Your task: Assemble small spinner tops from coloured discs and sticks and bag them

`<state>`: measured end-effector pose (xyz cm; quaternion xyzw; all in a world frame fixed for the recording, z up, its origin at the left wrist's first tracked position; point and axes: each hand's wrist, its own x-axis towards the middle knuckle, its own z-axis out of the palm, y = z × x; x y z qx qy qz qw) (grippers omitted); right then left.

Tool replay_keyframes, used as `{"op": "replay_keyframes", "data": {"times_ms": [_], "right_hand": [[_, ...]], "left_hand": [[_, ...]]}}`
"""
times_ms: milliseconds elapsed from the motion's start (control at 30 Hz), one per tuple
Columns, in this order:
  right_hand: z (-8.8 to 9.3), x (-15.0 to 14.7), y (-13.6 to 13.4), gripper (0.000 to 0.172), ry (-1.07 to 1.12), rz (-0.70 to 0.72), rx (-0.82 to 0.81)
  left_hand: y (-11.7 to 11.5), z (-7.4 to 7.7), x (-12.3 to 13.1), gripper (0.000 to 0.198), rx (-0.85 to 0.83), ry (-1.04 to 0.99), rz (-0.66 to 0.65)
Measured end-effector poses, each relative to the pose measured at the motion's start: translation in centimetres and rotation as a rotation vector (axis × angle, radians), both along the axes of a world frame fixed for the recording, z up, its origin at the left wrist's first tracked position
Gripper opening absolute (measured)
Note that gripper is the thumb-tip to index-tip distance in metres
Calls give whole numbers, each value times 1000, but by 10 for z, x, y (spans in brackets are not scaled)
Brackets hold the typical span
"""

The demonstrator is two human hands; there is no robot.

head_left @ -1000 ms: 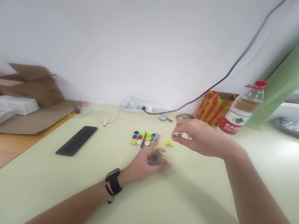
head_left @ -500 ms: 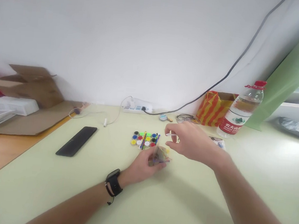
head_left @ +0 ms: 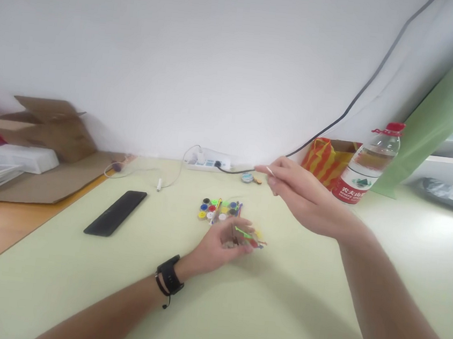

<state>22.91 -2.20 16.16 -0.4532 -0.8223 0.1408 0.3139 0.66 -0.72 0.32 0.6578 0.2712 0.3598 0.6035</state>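
Apparently mid-handling, our left hand (head_left: 218,244) grips coloured sticks (head_left: 254,243) in front of the coloured discs (head_left: 211,208); rightward of these, our right hand (head_left: 304,199) pinches a white stick (head_left: 270,171), likely needing steadiness.

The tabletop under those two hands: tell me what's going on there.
The person's left hand curls low over the table around a blurred cluster of thin coloured pieces. The right hand, raised higher, pinches a small white piece, too small to identify. Round coloured discs lie in rows just beyond the left hand.
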Motion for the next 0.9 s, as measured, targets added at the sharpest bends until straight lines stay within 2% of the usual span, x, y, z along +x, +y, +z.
{"op": "replay_keyframes", "data": {"times_ms": [100, 200, 333, 400, 533, 733, 900], "right_hand": [[-2, -2, 3, 29, 45, 21, 22], [-3, -5, 4, 21, 218, 43, 33], [-2, -7, 5, 30, 383, 59, -15], [-2, -7, 5, 30, 379, 61, -12], [-4, -6, 8, 30, 359, 25, 41], [-8, -4, 14, 33, 413, 48, -49], [-10, -4, 12, 22, 148, 35, -86]], "left_hand": [[-2, -1, 0, 49, -8, 62, -69], [-3, -1, 0, 50, -4, 126, -21], [-4, 3, -1, 56, -20, 166, -12], [-3, 4, -2, 53, -44, 181, -26], [-1, 5, -2, 47, 15, 157, -51], [0, -2, -1, 57, -35, 179, -37], [1, -3, -2, 59, 4, 171, -21]]}}
